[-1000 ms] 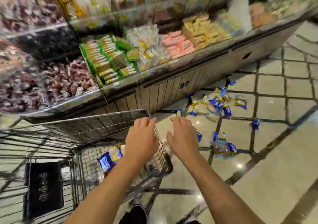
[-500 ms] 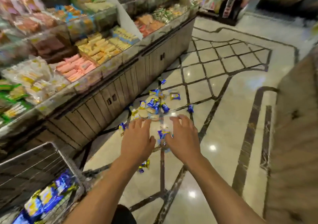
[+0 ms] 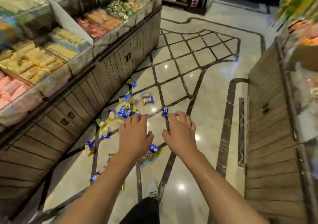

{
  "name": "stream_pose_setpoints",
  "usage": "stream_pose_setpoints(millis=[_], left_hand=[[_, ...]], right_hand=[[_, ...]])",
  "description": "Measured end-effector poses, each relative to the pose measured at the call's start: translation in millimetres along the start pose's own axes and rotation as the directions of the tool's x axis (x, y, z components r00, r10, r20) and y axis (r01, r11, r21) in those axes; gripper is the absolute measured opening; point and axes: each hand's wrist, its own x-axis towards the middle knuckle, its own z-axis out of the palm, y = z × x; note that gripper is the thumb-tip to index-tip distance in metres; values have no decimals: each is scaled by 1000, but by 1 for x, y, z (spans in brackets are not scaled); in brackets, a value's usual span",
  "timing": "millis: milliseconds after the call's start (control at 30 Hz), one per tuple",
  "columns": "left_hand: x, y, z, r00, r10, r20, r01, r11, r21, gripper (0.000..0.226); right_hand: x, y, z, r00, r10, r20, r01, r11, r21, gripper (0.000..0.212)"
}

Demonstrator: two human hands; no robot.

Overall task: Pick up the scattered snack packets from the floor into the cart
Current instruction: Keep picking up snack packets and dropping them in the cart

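Blue-and-yellow foil snack packets (image 3: 124, 112) lie scattered on the marble floor (image 3: 203, 103) under both grips; left hand (image 3: 136, 134) and right hand (image 3: 180, 134) spread, empty. Cart out of view; plenty left.

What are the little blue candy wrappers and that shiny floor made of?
The snack packets look like thin glossy plastic or foil film: they crinkle and glint blue and gold. The floor looks like polished stone, perhaps marble, or glazed tile: it mirrors the ceiling lights as bright spots, and its dark inlaid strips show pale veins.
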Motion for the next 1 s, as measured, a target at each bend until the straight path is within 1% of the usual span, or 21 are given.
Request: stream_pose_setpoints(millis=[67,267,367,567,700,833,933,1000], left_hand=[[35,11,5,1000,1,29,-1,1000,-14,60],[142,41,11,999,32,43,-31,999,-21,60],[190,55,22,999,-1,45,3,999,-34,61],[290,97,59,993,-52,104,57,997,-52,62],[368,131,66,986,-127,104,127,992,7,61],[435,166,62,977,-209,34,210,977,-31,60],[466,167,65,953,-303,35,304,951,-60,62],[482,157,71,924,-381,37,383,921,-70,65]], right_hand=[[34,10,-7,1000,25,-3,-25,1000,1,58],[132,46,-29,997,72,-12,-71,996,44,54],[181,69,-32,998,67,2,-67,996,67,53],[290,131,-27,999,32,27,-34,995,93,52],[362,172,-41,997,-14,81,4,993,119,53],[437,193,-56,983,-135,126,116,983,143,55],[491,192,-63,961,-216,171,192,971,144,56],[522,185,-63,944,-272,188,245,957,157,54]])
